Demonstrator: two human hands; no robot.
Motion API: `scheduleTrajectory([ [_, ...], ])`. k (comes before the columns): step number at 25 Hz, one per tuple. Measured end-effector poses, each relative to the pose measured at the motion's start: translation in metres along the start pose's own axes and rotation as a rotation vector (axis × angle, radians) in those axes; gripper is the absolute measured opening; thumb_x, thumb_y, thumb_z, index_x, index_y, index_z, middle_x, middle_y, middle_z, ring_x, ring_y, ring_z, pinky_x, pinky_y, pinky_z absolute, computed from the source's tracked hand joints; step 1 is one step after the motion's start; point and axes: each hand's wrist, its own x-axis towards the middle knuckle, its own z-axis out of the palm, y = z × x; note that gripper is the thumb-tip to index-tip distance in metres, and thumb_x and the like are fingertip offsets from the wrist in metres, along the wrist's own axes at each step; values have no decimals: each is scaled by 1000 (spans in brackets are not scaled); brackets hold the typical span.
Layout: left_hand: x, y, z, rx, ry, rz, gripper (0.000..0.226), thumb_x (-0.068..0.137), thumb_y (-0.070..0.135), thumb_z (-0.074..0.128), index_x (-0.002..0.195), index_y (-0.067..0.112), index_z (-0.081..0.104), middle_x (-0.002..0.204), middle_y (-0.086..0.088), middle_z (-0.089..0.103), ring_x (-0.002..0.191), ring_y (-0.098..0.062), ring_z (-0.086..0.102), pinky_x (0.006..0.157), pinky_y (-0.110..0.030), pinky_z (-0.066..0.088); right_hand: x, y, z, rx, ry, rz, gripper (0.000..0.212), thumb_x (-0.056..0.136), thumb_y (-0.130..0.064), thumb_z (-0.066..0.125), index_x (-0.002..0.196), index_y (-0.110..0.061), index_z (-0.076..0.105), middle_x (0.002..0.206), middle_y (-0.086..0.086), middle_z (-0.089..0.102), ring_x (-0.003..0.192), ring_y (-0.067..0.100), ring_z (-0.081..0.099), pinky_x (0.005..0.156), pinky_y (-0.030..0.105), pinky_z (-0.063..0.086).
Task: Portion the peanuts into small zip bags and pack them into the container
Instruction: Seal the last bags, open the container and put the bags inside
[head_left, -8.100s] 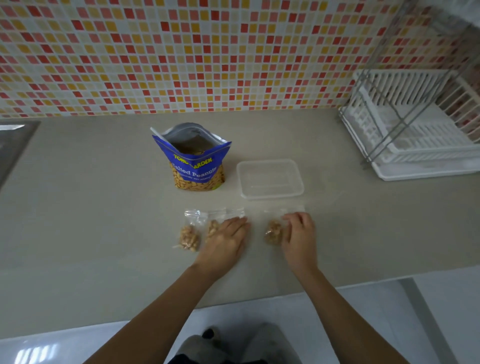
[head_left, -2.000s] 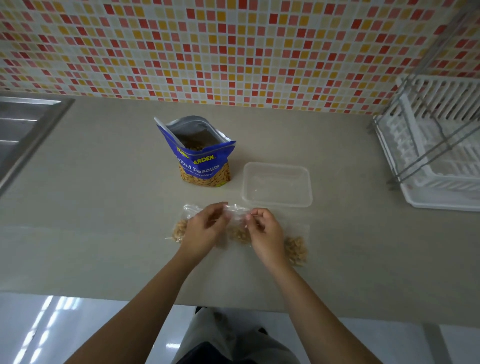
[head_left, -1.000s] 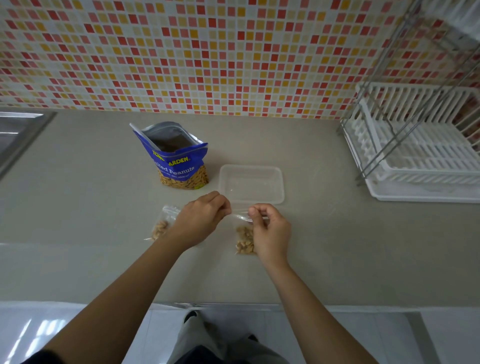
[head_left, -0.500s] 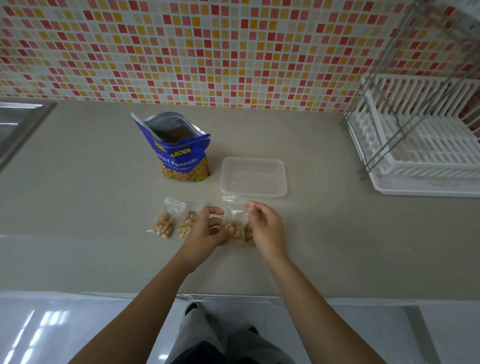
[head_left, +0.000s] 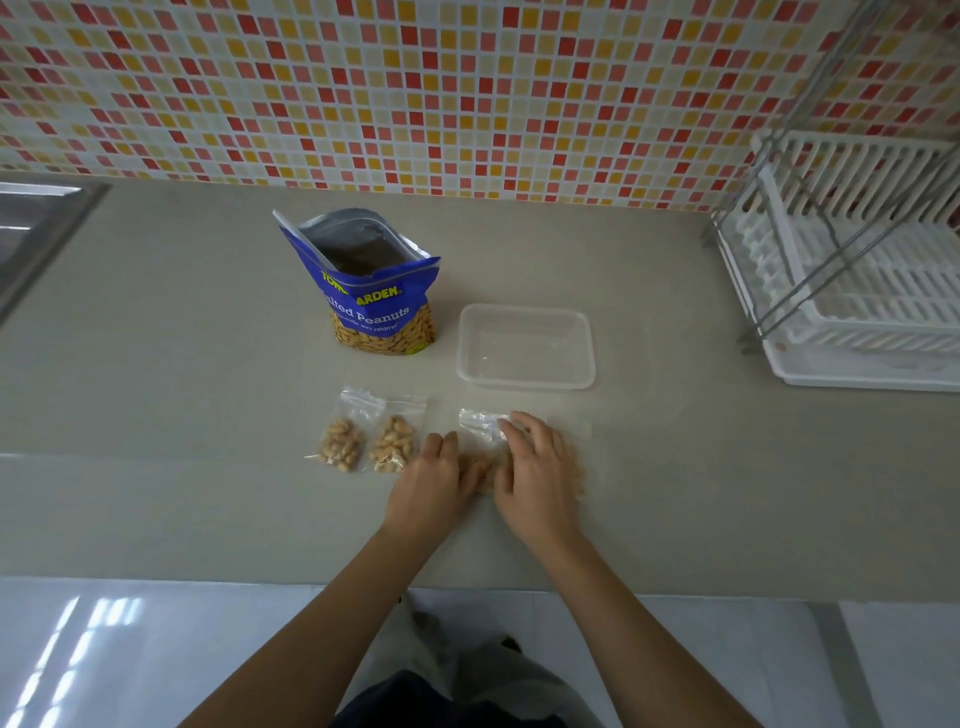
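An open blue peanut pouch (head_left: 376, 296) stands on the beige counter. To its right sits a clear plastic container (head_left: 525, 347) with nothing in it. Two small zip bags of peanuts (head_left: 367, 439) lie side by side in front of the pouch. A third zip bag (head_left: 484, 435) lies flat on the counter between my hands, its clear top showing. My left hand (head_left: 434, 480) rests palm down at its left edge. My right hand (head_left: 537, 473) lies flat over its right part. A blurred peanut patch (head_left: 575, 462) shows just right of my right hand.
A white dish rack (head_left: 852, 280) with a metal frame stands at the right, against the tiled wall. A steel sink edge (head_left: 36, 228) shows at the far left. The counter's front edge (head_left: 467, 582) runs just below my wrists.
Both hands have come down from pinching the third bag's zip edge. They now lie flat on the bag against the counter. The view has shifted slightly.
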Motion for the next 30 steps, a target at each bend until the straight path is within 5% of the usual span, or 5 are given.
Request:
scheduleTrajectory([
  [11,34,-82,-43,-56,-4,-126,21,83,4,57,102,0,65,104,-23,56,85,-42,61,74,-38,48,58,-67,46,29,-304,30,39,91,-8,47,131,-8,44,128,14,46,110,32,53,94,36,40],
  [18,41,-87,-45,-59,-34,-155,38,88,12,52,125,6,52,124,-18,49,107,-36,54,88,-41,47,66,-81,54,116,-257,104,11,89,-10,53,97,-6,58,104,13,61,94,31,58,76,33,40],
  [22,46,-93,-58,-228,77,54,13,69,16,70,77,6,68,89,-13,66,91,-15,51,71,-32,55,56,-80,46,561,-218,282,9,86,-7,59,91,-15,60,87,5,70,83,24,67,77,33,49],
  [26,50,-93,-89,-620,-163,-113,20,74,12,75,78,23,59,76,4,70,71,-7,65,72,-18,51,49,-78,23,818,-82,347,24,84,-10,65,77,-33,63,78,-10,70,74,4,66,75,24,53],
  [30,58,-72,-118,-738,-224,11,10,79,7,70,86,15,69,69,5,70,64,-5,66,63,-16,54,56,-82,-3,913,6,333,22,83,-7,65,77,-28,67,74,-5,70,67,3,65,71,22,54],
])
